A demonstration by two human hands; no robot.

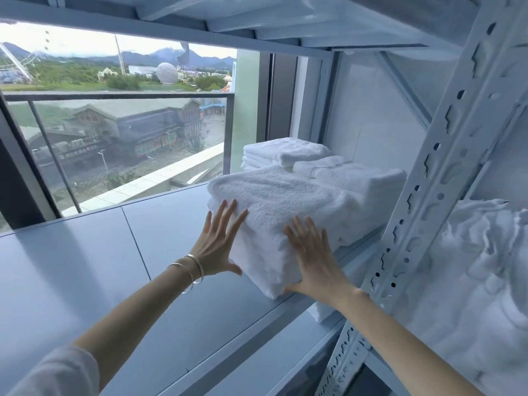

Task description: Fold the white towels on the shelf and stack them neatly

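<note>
White metal shelf (85, 267) by a window: I see a folded towel stack (280, 212) at its right end near the upright (445, 155), with smaller folded stacks (285, 152) behind it. Left hand (218, 241) and right hand (313, 258) both lie flat, fingers spread, pressing the stack's near side, gripping nothing. Looks like squaring-up; a crumpled towel pile (480, 270) right of the upright is likely still unfolded.

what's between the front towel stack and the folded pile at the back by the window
In the head view, a lower pile of folded towels lies between the front stack and the back pile.
</note>
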